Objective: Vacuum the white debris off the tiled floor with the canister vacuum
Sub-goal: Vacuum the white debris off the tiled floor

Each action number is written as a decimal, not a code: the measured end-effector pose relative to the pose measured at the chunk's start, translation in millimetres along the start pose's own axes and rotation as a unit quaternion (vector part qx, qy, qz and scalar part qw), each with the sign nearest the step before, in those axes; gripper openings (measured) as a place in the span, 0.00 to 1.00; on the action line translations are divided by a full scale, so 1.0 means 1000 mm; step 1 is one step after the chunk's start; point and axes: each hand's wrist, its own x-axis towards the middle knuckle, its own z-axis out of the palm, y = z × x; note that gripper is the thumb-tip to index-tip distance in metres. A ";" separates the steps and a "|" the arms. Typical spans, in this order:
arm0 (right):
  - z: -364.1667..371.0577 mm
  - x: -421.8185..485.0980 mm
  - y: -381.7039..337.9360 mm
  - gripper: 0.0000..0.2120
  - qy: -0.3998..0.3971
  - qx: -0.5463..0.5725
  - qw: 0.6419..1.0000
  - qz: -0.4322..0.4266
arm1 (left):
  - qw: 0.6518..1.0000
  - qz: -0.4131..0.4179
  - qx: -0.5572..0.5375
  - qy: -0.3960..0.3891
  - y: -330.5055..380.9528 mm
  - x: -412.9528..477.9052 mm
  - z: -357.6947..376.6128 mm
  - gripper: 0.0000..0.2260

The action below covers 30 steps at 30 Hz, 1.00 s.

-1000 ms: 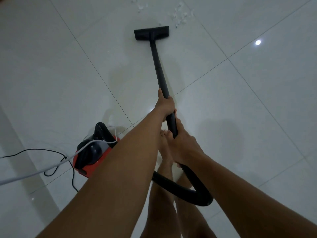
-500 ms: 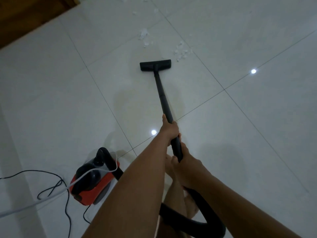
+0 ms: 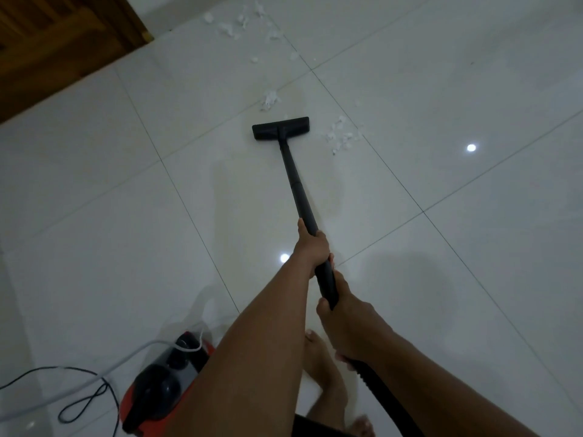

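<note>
Both hands grasp the vacuum. The left hand [image 3: 312,247] is wrapped round the black wand [image 3: 296,184], ahead of the right hand [image 3: 347,326], which is curled round the thicker grip end where the hose [image 3: 388,402] begins. The hose runs back under the right forearm.

The floor head [image 3: 280,129] sits flat on the tiled floor [image 3: 473,247], well ahead of the left hand. White debris [image 3: 342,137] lies just to the right of the head, not under it. A second clump [image 3: 270,99] lies just beyond the head, and more scraps [image 3: 233,26] lie further out.

The canister vacuum [image 3: 164,386], red and black, stands behind and left of the hands, partly hidden by the left forearm. A black cord [image 3: 85,402] loops on the floor to its left. Bare feet [image 3: 325,367] stand below the hands.
</note>
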 end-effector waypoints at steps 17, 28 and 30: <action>-0.052 0.080 -0.059 0.31 0.004 -0.051 0.997 -0.056 | 0.999 -0.003 -0.041 0.002 0.094 0.068 -0.019 0.31; -0.119 0.120 -0.075 0.34 -0.106 0.179 0.978 -0.018 | 0.996 -0.002 -0.091 0.018 0.150 0.097 0.003 0.30; -0.127 0.119 -0.078 0.34 -0.100 0.166 0.981 -0.017 | 0.996 -0.004 -0.085 0.022 0.157 0.095 0.007 0.29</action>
